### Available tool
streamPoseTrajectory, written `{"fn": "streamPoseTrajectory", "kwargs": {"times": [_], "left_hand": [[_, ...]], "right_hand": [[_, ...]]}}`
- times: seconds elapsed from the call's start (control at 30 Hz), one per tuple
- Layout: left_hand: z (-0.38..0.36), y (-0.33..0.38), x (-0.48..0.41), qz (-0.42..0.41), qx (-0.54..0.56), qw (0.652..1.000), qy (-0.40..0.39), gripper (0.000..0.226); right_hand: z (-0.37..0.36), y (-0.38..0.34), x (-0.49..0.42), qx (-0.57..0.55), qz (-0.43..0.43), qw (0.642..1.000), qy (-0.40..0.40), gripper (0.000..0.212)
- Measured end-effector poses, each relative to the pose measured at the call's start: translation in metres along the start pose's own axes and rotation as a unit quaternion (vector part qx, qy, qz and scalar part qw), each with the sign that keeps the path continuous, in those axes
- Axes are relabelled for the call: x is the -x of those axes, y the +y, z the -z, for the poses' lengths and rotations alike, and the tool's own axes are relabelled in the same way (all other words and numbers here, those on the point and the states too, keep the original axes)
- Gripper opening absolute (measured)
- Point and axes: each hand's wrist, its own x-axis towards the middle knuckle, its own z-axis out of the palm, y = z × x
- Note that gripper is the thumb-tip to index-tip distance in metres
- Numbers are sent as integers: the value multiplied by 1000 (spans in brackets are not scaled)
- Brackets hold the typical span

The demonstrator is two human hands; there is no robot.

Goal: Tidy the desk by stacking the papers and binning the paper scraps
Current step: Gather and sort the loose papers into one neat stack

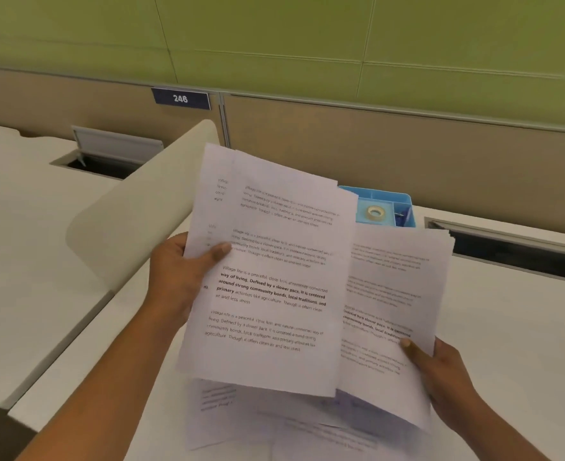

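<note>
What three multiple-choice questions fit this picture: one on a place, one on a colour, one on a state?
1. Where lies the tape roll? A on a chair; B in the blue tray; C on the floor.
2. Which colour has the upper wall? A red; B black; C green.
3. What do the left hand and right hand do? A both hold papers; B both rest empty; C one holds scissors.
B: it sits in a tray compartment. C: its panels are green. A: each pinches papers, thumb on top.

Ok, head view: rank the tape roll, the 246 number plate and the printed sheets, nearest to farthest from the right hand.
1. Printed sheets, gripped in the right hand.
2. Tape roll, in the blue tray beyond them.
3. 246 number plate, far left on the partition.
</note>
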Motion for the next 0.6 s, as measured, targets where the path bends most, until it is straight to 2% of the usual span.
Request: {"fn": "streamPoseTrajectory", "kwargs": {"times": [0.2, 0.37, 0.43, 0.53, 0.6], "left_hand": [[-47, -11, 20, 84, 22, 994, -73, 28], [-75, -32, 34, 111, 12, 990, -82, 30], [-86, -40, 36, 115, -16, 991, -71, 26], [-98, -46, 37, 123, -66, 989, -55, 34], [-103, -48, 37, 139, -58, 984, -100, 30]], "right_hand": [[-2, -12, 6, 31, 10, 999, -17, 28], [-4, -20, 21, 48, 13, 998, -27, 24], [-4, -24, 27, 43, 12, 998, -40, 22], [-3, -34, 36, 21, 11, 998, -56, 21], [-1, -42, 42, 27, 15, 997, -68, 22]]}}
